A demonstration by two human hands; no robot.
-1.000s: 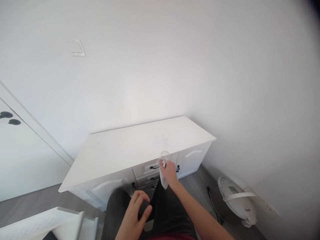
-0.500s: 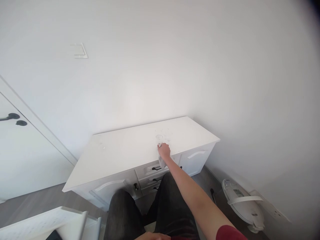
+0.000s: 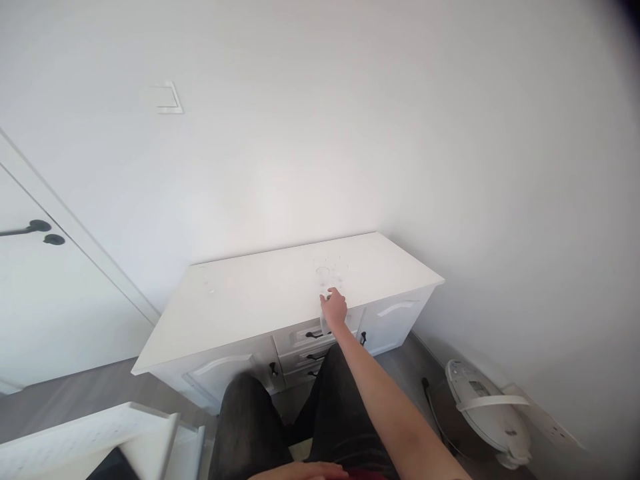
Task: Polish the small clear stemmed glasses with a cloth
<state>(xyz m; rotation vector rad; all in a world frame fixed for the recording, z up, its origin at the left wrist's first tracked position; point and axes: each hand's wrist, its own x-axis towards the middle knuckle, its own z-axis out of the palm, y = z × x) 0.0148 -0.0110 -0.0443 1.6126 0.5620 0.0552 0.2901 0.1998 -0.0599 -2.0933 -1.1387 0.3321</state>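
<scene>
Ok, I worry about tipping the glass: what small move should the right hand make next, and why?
Probably let go and draw straight back: the glass stands upright on the cabinet, with the fingertips of the right hand at its base.

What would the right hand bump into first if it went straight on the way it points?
Most likely the clear glass standing on the white cabinet, just ahead of the right hand; whether they already touch is unclear.
</scene>
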